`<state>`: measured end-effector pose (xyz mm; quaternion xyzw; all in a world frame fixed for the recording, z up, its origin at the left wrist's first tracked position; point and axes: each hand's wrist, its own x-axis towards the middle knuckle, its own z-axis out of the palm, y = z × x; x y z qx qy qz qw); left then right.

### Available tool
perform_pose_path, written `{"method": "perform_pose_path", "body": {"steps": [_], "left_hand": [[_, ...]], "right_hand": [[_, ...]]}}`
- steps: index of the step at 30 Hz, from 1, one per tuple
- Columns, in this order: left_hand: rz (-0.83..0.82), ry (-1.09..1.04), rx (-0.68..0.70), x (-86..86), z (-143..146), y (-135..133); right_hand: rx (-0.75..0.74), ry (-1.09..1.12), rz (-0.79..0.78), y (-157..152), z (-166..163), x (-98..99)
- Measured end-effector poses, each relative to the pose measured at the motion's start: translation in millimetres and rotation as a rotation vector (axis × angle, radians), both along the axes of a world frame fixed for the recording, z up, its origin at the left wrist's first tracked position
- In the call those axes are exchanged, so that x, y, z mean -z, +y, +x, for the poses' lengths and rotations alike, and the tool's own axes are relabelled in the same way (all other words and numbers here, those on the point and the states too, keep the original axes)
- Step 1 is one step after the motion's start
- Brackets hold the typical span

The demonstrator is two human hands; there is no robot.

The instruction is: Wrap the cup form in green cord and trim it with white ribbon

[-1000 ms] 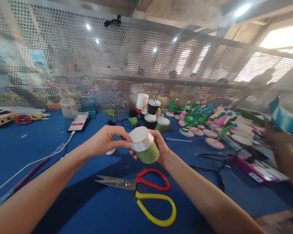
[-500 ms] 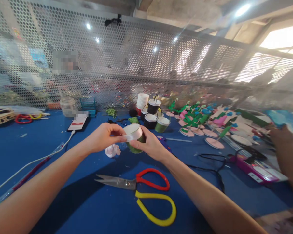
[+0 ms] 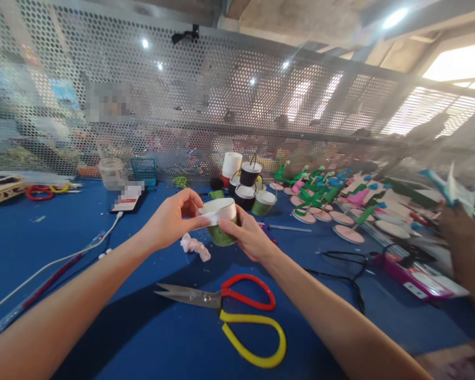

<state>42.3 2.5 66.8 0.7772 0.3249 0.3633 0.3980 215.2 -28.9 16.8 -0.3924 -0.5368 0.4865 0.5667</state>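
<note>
A small green cup with a smooth white band at its rim is held above the blue table. My right hand is closed around the cup's right side, its thumb pressed on the band. At the left of the rim, my left hand pinches the white band between thumb and fingers. Beneath my left hand lies a crumpled pale pink ribbon-like strip. Large scissors with one red and one yellow handle lie in front, blades pointing left.
Small black and green buckets and stacked white cups stand behind. To the right are several pink-based craft pieces, black cable and a purple power strip. A phone lies left. Another person's hand holds something pale blue.
The cup has tilted and shifted slightly right, and my left fingers have moved along the band. The crumpled pink strip now lies stretched further right. The other person's hand has turned its blue item.
</note>
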Motion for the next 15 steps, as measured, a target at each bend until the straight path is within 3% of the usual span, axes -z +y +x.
{"method": "perform_pose_path", "body": {"steps": [7,15], "left_hand": [[-0.004,0.075,-0.090,3.2,-1.0,3.1],[-0.082,0.083,-0.019,1.3,-1.5,2.5]], "right_hand": [[0.064,-0.079,0.031,1.5,0.8,0.4],[0.090,-0.118,0.011,0.4,-0.6,-2.4]]}}
